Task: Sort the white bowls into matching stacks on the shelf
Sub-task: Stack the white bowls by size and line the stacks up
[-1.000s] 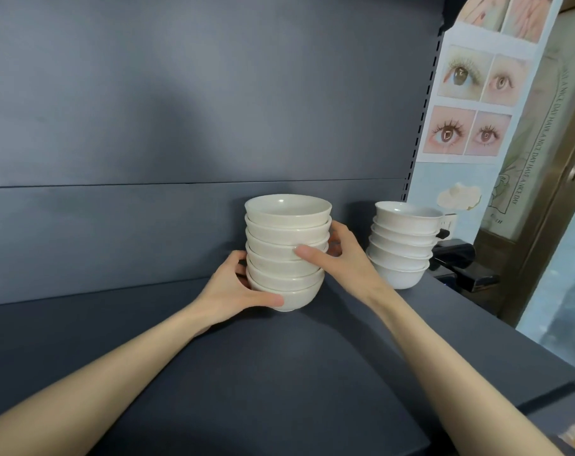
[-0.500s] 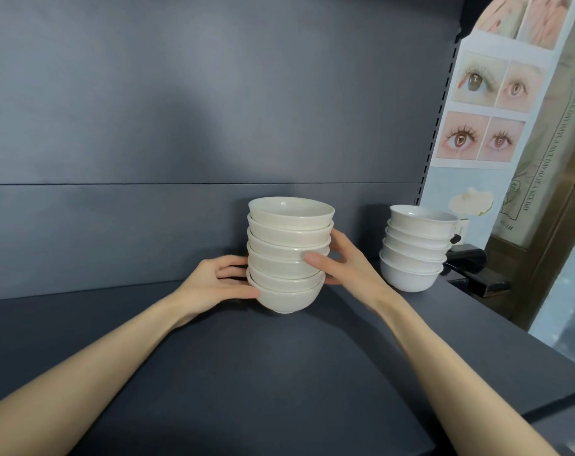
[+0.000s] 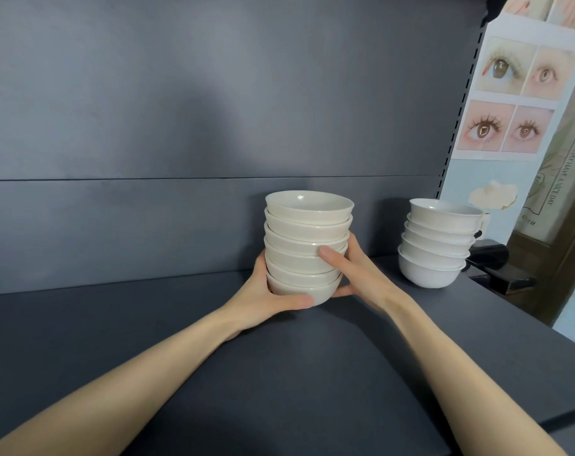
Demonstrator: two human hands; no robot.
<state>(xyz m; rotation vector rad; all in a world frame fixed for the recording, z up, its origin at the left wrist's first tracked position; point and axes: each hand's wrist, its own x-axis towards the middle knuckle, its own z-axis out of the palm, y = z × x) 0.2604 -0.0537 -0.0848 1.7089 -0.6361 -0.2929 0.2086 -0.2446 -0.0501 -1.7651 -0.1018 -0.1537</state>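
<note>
A stack of several cream-white bowls [image 3: 307, 238] stands mid-shelf on the dark grey shelf board [image 3: 279, 373]. My left hand [image 3: 266, 297] wraps the stack's base from the left, thumb across the front of the bottom bowl. My right hand [image 3: 355, 274] grips the right side, thumb laid on the middle bowls, fingers behind. A second stack of several whiter bowls [image 3: 434, 245] stands to the right, apart from both hands.
The shelf's grey back panel [image 3: 180, 126] rises just behind the stacks. A slotted upright [image 3: 460, 103] and a poster of eyes [image 3: 516, 93] bound the right side. A black object [image 3: 496, 264] sits behind the right stack. The shelf's front edge [image 3: 559, 422] runs at lower right.
My left hand has closed back in around the bottom bowl, thumb now across its front. The stack sits slightly further left of the right stack than a second ago.
</note>
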